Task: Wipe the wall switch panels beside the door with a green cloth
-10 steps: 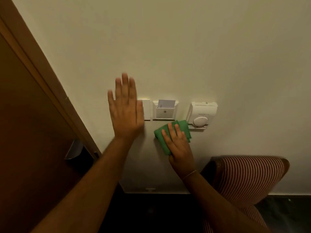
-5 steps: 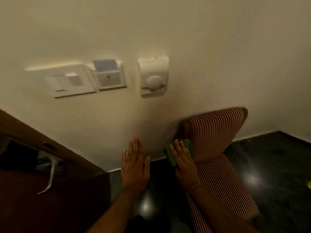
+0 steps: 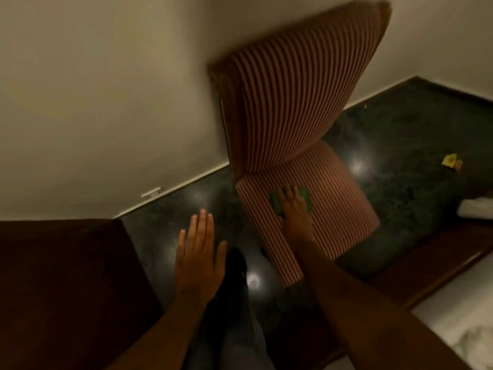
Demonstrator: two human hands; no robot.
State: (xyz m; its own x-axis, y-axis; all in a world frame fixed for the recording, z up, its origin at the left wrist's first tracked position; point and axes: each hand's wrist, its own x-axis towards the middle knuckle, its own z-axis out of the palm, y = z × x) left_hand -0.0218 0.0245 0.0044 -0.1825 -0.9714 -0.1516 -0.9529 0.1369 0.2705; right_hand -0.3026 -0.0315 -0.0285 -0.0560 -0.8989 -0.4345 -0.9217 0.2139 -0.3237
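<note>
The green cloth lies under my right hand, which presses it flat on the seat of a striped chair. My fingers cover most of the cloth; green shows on both sides of them. My left hand hovers open, palm down, fingers spread, over the dark floor left of the chair. The wall switch panels are out of view. The cream wall fills the upper left.
The chair's striped backrest stands against the wall. A dark wooden door fills the lower left. Dark glossy floor holds a small yellow scrap. A white object lies at the right edge, a wooden frame below it.
The view has swung down from the switch panels to the chair and floor. My right hand with the cloth dropped from the wall onto the chair seat; my left hand left the wall.
</note>
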